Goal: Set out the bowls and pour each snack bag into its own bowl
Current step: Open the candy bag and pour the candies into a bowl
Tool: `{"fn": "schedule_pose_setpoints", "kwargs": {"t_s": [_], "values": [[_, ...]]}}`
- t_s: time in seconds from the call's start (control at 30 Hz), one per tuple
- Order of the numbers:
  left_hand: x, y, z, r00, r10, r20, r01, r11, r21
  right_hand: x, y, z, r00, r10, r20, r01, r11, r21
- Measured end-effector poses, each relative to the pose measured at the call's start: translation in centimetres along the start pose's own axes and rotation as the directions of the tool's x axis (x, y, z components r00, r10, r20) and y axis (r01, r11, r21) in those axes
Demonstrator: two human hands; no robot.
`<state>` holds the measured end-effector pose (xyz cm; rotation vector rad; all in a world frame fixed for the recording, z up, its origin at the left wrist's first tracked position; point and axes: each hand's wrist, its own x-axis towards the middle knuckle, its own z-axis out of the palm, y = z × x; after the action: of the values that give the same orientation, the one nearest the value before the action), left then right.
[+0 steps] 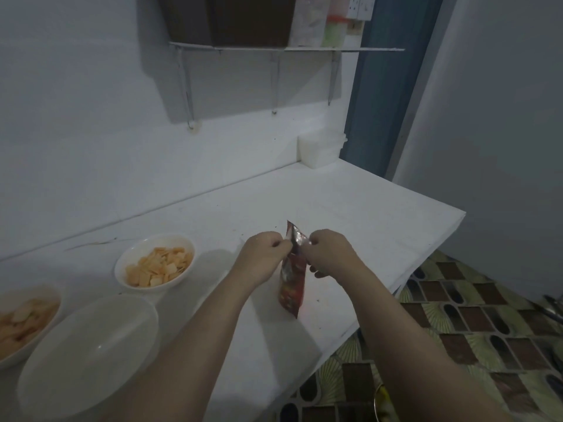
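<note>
Red and silver foil made up the snack bag (292, 277), which hung upright above the white surface (365, 214), its print too blurred to read. The left hand (264, 251) and the right hand (330, 249) each pinched its top edge, fingers (316, 273) curled tight on the foil from either side; most fingertips were hidden behind the knuckles. Left of the hands sat a white bowl (154, 261) of pale orange square chips. A second bowl (26, 322) with similar snacks was cut off by the left frame edge. Just beside it, nearer the camera, stood an empty translucent bowl (88, 354), partly covered by the left forearm. A white container (320, 149) stood in the far corner, its details unclear.
</note>
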<state>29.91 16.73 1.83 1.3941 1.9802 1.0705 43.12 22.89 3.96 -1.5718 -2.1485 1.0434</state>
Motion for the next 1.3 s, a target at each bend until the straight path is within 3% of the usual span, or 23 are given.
{"fn": "schedule_pose_setpoints", "kwargs": {"t_s": [0.07,0.27,0.43,0.5,0.57,0.67,0.8,0.9,1.13,1.2,1.3], "values": [[0.1,-0.2,-0.1,0.998,-0.008,-0.056,0.011,0.999,0.042,0.4,0.3,-0.1,0.998,0.038,-0.045,-0.038,0.999,0.003],[-0.1,0.8,-0.4,0.998,0.039,0.055,-0.044,0.996,0.084,1.3,-1.4,0.0,0.998,-0.012,0.054,0.020,0.991,-0.132],[-0.2,0.1,-0.5,0.973,0.019,-0.228,0.026,0.980,0.195,1.8,-0.8,-0.2,0.958,-0.090,-0.273,0.058,0.991,-0.120],[-0.8,0.2,0.0,0.960,0.038,-0.276,-0.005,0.993,0.120,1.0,-0.8,0.4,0.922,-0.166,-0.349,0.148,0.986,-0.079],[-1.3,0.5,0.4,0.960,0.018,-0.281,-0.041,0.996,-0.075,0.0,-1.0,0.8,0.882,-0.232,-0.411,0.234,0.971,-0.047],[-0.8,0.9,-0.3,0.958,-0.132,-0.256,0.041,0.941,-0.335,-1.6,-1.0,0.1,0.833,-0.297,-0.467,0.325,0.946,-0.022],[0.9,0.9,-1.0,0.930,-0.368,-0.020,0.327,0.849,-0.415,-3.4,-1.3,-1.2,0.809,-0.344,-0.477,0.394,0.919,0.005],[1.5,0.6,-0.8,0.896,-0.423,0.136,0.432,0.756,-0.493,-4.6,-1.8,-1.7,0.800,-0.378,-0.466,0.441,0.897,0.031],[1.8,2.0,-1.0,0.911,-0.377,0.169,0.350,0.487,-0.800,-5.8,-1.7,-2.1,0.718,-0.464,-0.519,0.562,0.826,0.039],[2.0,2.1,-1.1,0.917,-0.372,0.148,0.320,0.461,-0.828,-6.2,-2.0,-2.3,0.690,-0.487,-0.536,0.603,0.796,0.052],[1.6,2.2,-1.3,0.912,-0.409,0.040,0.265,0.510,-0.819,-6.9,-2.6,-2.7,0.673,-0.524,-0.522,0.640,0.767,0.055]]}}
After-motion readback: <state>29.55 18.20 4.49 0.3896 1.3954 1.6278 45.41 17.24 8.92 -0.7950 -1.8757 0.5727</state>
